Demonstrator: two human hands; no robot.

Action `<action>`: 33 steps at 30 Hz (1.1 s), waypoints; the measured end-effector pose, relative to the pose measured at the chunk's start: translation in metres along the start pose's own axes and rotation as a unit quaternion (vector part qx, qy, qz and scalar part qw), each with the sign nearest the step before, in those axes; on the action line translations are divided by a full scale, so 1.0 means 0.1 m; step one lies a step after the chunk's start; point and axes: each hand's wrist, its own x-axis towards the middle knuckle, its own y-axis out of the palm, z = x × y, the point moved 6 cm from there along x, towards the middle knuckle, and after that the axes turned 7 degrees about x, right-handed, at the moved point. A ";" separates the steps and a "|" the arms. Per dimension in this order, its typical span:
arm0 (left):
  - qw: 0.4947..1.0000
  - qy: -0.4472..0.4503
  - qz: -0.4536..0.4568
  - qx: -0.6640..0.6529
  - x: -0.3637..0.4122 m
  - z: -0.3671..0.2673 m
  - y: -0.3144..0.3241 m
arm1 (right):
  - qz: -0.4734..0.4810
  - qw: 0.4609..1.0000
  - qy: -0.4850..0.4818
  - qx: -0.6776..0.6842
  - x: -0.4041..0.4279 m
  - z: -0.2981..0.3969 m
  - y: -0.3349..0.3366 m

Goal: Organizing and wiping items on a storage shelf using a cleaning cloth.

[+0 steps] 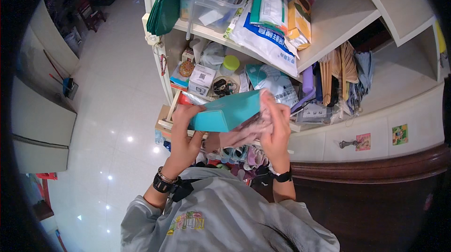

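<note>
Between my hands, above an open drawer [170, 105] of a cream cabinet, is a teal box [232, 109]. My left hand [185, 128] grips the box's left end, thumb on top. At its right end, my right hand [276, 121] is closed on the box and on crumpled, pinkish, thin material [246, 132] that hangs under it. The material is partly blurred, so I cannot tell whether it is a bag or cloth. The box hides most of the drawer's inside.
The shelf behind holds a white box [202, 80], a jar with a yellow-green lid [231, 63], folding fans [327, 75] and a purple item [307, 80]. Above are plastic packs [269, 8] and a clear bin [211, 8]. Shoes [255, 156] lie below the drawer.
</note>
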 end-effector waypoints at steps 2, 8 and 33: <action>0.991 -0.086 -0.011 -0.102 -0.04 0.07 0.00 | -0.061 0.996 0.062 -0.008 0.00 -0.14 -0.11; 0.843 -0.319 0.015 -0.433 -0.08 0.39 0.11 | -0.114 0.985 0.110 0.069 -0.14 -0.38 -0.21; 0.610 -0.458 0.048 -0.645 -0.21 0.24 0.42 | 0.076 0.990 -0.117 -0.032 -0.14 0.23 0.29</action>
